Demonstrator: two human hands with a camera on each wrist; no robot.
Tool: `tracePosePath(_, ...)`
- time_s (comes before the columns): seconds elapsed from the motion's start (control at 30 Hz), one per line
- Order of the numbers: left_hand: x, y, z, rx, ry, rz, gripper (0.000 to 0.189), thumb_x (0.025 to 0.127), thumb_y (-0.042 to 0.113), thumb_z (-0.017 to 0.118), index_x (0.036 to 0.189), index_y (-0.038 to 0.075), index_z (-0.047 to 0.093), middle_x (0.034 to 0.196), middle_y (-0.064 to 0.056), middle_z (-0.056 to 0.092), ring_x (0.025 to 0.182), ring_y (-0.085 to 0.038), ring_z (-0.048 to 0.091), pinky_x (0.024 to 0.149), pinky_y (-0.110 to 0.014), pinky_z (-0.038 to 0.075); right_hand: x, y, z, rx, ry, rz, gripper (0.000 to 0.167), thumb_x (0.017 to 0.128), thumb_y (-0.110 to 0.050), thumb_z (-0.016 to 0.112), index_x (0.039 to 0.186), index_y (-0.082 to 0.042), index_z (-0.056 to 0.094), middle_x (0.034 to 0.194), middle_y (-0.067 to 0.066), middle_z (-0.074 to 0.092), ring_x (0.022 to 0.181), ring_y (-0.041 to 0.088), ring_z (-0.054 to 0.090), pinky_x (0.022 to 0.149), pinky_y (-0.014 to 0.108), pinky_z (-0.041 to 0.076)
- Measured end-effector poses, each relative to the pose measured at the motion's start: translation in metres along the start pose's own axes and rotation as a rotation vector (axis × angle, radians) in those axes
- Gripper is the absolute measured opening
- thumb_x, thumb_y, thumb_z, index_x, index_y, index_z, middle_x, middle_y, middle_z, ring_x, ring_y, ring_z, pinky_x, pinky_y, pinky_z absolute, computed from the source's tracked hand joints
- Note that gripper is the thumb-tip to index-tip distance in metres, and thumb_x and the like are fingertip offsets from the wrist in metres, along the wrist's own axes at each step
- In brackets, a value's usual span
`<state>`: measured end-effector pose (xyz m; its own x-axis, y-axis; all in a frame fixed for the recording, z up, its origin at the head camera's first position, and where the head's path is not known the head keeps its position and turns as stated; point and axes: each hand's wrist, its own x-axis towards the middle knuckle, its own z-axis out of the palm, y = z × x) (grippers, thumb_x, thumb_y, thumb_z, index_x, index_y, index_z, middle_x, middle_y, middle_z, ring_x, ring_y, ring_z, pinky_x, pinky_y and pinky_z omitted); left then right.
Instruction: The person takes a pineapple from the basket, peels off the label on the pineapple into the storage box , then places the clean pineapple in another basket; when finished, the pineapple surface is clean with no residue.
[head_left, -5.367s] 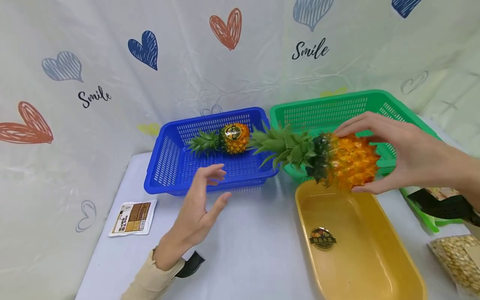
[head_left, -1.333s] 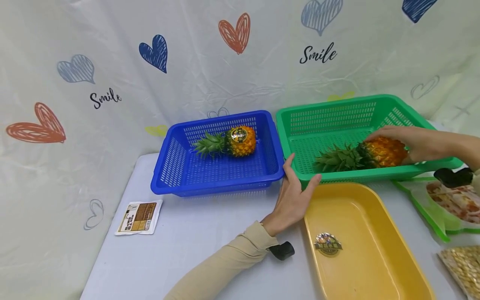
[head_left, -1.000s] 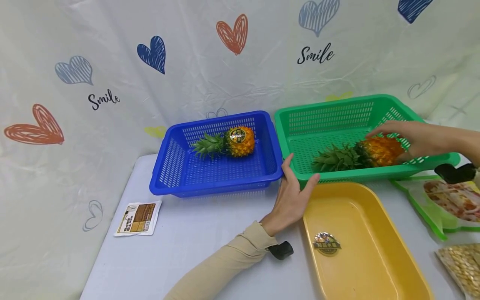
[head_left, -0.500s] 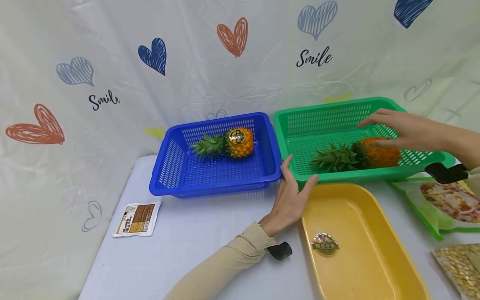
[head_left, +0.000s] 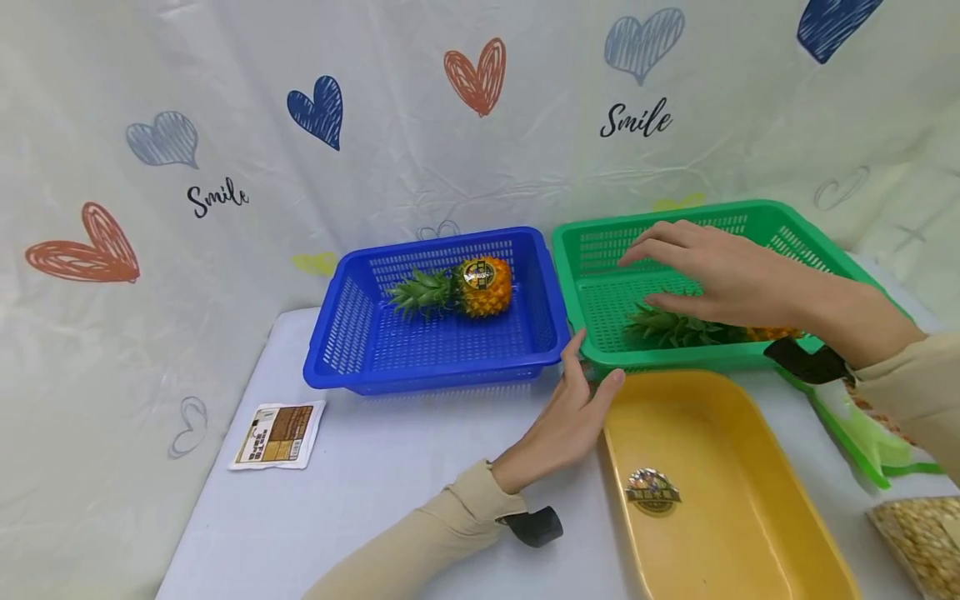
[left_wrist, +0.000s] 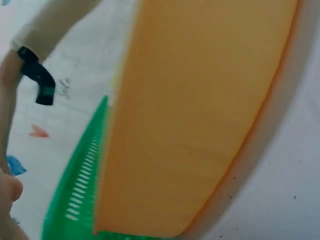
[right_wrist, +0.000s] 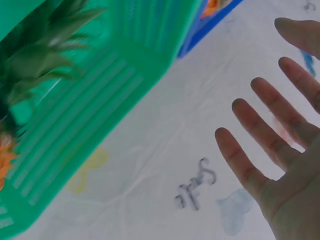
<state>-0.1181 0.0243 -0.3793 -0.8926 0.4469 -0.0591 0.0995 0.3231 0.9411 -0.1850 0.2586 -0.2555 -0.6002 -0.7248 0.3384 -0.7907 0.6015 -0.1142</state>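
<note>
My right hand [head_left: 720, 271] hovers over the green basket [head_left: 637, 358] with fingers spread and nothing in them, as the right wrist view also shows. Beneath it lies a small pineapple [head_left: 667, 327], its leaves toward the left and its orange body mostly hidden by the hand and wrist. Another pineapple [head_left: 483, 286], bearing a round sticker, rests on its side in the blue basket [head_left: 435, 371]. My left hand [head_left: 558, 425] reaches up beside the yellow tray [head_left: 720, 467], fingertips right at the near corner where the two baskets meet. It holds nothing.
A small white-and-brown packet [head_left: 277, 435] lies at left on the white table [head_left: 360, 483]. At right are a green-edged bag [head_left: 862, 433], partly behind the right sleeve, and a clear bag of pale kernels [head_left: 918, 533]. A heart-printed sheet [head_left: 390, 150] rises behind the baskets.
The pineapple that my right hand held in the air was lowered into the green basket and let go. That hand then rose and moved left. My left hand came right, then drew back slightly.
</note>
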Motion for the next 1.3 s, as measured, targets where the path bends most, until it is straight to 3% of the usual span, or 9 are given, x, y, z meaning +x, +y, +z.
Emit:
tracePosePath(0.2, -0.037, 0.006, -0.05, -0.031, -0.248, -0.075, 0.065, 0.113, 0.051, 0.035, 0.167, 0.022, 0.015, 0.15, -0.014, 0.053, 0.12, -0.028, 0.068, 0.096, -0.036, 0.056, 0.023, -0.031, 0.002, 0.032, 0.022, -0.03, 0.05, 0.086, -0.005, 0.085, 0.132, -0.01, 0.064, 0.132, 0.006, 0.062, 0.122, 0.032, 0.058, 0.098, 0.057, 0.05)
tracePosePath(0.37, -0.067, 0.006, -0.1, -0.038, -0.29, 0.036, 0.048, 0.115, 0.038, 0.04, 0.157, 0.014, 0.039, 0.144, -0.015, 0.055, 0.119, -0.028, 0.067, 0.098, -0.038, 0.056, 0.04, -0.046, 0.008, 0.056, 0.027, -0.017, 0.055, 0.088, -0.008, 0.085, 0.137, -0.009, 0.06, 0.133, 0.009, 0.061, 0.122, 0.033, 0.057, 0.099, 0.057, 0.049)
tracePosePath(0.6, -0.096, -0.009, -0.166, 0.137, 0.02, 0.176, 0.04, 0.108, 0.023, 0.062, 0.145, 0.01, 0.052, 0.141, -0.007, 0.057, 0.12, -0.024, 0.063, 0.099, -0.039, 0.055, 0.066, -0.058, 0.014, 0.04, 0.029, -0.008, 0.056, 0.092, -0.015, 0.082, 0.141, -0.006, 0.056, 0.135, 0.012, 0.058, 0.12, 0.031, 0.056, 0.097, 0.052, 0.05)
tracePosePath(0.77, -0.11, -0.032, -0.21, 0.482, 0.384, 0.382, 0.047, 0.094, 0.009, 0.079, 0.136, 0.003, 0.058, 0.136, -0.013, 0.057, 0.121, -0.027, 0.059, 0.094, -0.032, 0.053, 0.091, -0.059, 0.02, 0.052, -0.01, -0.022, 0.059, 0.093, -0.017, 0.082, 0.143, -0.005, 0.054, 0.135, 0.013, 0.056, 0.121, 0.033, 0.055, 0.1, 0.052, 0.049)
tracePosePath(0.87, -0.111, -0.048, -0.232, 0.632, 0.615, 0.426, 0.056, 0.084, 0.006, 0.087, 0.132, -0.004, 0.059, 0.133, -0.022, 0.056, 0.124, -0.035, 0.053, 0.096, -0.041, 0.046, 0.106, -0.053, 0.029, 0.066, -0.056, 0.007, 0.063, 0.092, -0.021, 0.083, 0.145, -0.005, 0.052, 0.137, 0.014, 0.054, 0.122, 0.033, 0.053, 0.101, 0.052, 0.048)
tracePosePath(0.97, -0.112, -0.063, -0.243, 0.663, 0.736, 0.327, 0.07, 0.081, 0.012, 0.091, 0.137, -0.008, 0.053, 0.137, -0.028, 0.05, 0.129, -0.042, 0.044, 0.102, -0.052, 0.038, 0.122, -0.045, 0.04, 0.097, -0.116, 0.055, 0.066, 0.092, -0.022, 0.083, 0.147, -0.005, 0.049, 0.14, 0.014, 0.051, 0.127, 0.034, 0.05, 0.106, 0.053, 0.046)
tracePosePath(1.03, -0.113, -0.071, -0.246, 0.628, 0.75, 0.215, 0.081, 0.081, 0.018, 0.091, 0.144, -0.008, 0.046, 0.142, -0.028, 0.045, 0.133, -0.042, 0.039, 0.105, -0.058, 0.035, 0.133, -0.039, 0.048, 0.124, -0.156, 0.085, 0.069, 0.092, -0.023, 0.084, 0.148, -0.005, 0.048, 0.142, 0.015, 0.049, 0.13, 0.034, 0.049, 0.108, 0.053, 0.044)
tracePosePath(1.17, -0.112, -0.082, -0.247, 0.491, 0.707, 0.01, 0.097, 0.086, 0.03, 0.088, 0.158, -0.001, 0.03, 0.154, -0.026, 0.032, 0.14, -0.042, 0.033, 0.111, -0.06, 0.034, 0.153, -0.03, 0.063, 0.166, -0.215, 0.116, 0.074, 0.09, -0.024, 0.085, 0.15, -0.005, 0.046, 0.144, 0.016, 0.047, 0.133, 0.035, 0.047, 0.11, 0.052, 0.043)
tracePosePath(1.3, -0.109, -0.088, -0.248, 0.285, 0.621, -0.092, 0.104, 0.091, 0.036, 0.083, 0.165, 0.007, 0.016, 0.161, -0.023, 0.026, 0.143, -0.039, 0.035, 0.116, -0.056, 0.036, 0.171, -0.024, 0.074, 0.197, -0.262, 0.128, 0.077, 0.09, -0.022, 0.086, 0.151, -0.004, 0.044, 0.147, 0.016, 0.045, 0.136, 0.035, 0.046, 0.112, 0.052, 0.043)
